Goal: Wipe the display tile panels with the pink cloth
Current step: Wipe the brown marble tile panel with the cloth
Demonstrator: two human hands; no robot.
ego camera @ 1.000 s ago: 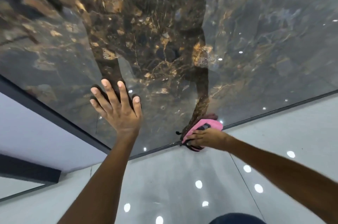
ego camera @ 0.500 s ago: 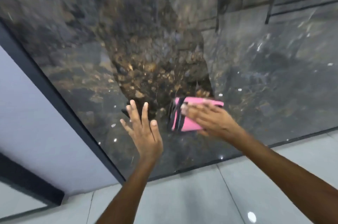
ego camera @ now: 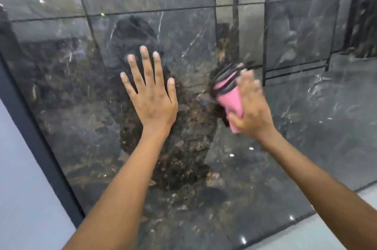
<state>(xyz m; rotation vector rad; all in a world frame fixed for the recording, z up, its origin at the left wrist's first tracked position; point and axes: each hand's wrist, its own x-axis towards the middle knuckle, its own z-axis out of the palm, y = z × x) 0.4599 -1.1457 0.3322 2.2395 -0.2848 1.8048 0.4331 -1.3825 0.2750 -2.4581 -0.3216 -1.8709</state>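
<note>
At the far left, a dark metal frame (ego camera: 38, 127) edges the glossy dark marble tile panel (ego camera: 85, 106), with a pale wall (ego camera: 18, 168) beyond it. Right of that frame, the left hand (ego camera: 152, 94) lies flat on the panel, fingers straight and spread, holding nothing; it looks like a brace rather than a working hand. Just right of the left hand, and apart from it, sits the pink cloth (ego camera: 230, 97), a folded pad with dark stripes at its upper end, pressed against the panel. Its long axis runs nearly upright, leaning slightly left at the top. The right hand (ego camera: 252, 106) covers the cloth's right side, thumb tucked under the lower edge, fingers laid over it; motion blur hides exactly how tightly they curl. The cloth is therefore already in the right hand, which is the one placed to carry the next stroke. Judging by position, untouched panel surface lies above and to the right of the cloth, so the wiping seems mid-course.
</note>
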